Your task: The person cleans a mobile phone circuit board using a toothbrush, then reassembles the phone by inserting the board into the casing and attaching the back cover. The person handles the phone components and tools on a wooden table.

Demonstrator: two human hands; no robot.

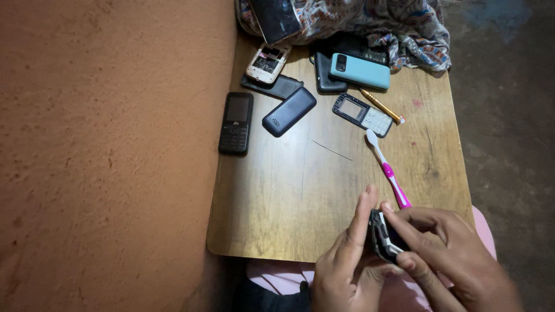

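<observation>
Holding a small dark phone (384, 237) on its edge, both hands meet at the near right corner of the desk (289, 190). The left hand (344, 266) grips the phone from the left, with its fingers (361, 214) reaching up along the side. The right hand (457, 260) grips it from the right, with a thumb pressed along the edge. The phone looks partly opened, because a light strip shows along its side, but I cannot tell if a cover is off. It sits just above the desk edge, over a pink lap.

Just past the hands lies a pink and white toothbrush (388, 170), its head pointing far. A thin wire (331, 149) lies near it on the bare wood.

Farther away are more phone parts. A keypad frame (363, 114) lies flat beside a yellow screwdriver (380, 106). A light blue phone (359, 71) rests on top of a dark one. A dark blue phone back (289, 111) lies tilted, and a black button phone (236, 122) lies face up at the left. An opened white phone (267, 62) shows its insides. A patterned cloth (399, 26) is bunched at the far end.

So one phone frame is already off, and the phone in the hands is only partly apart.
</observation>
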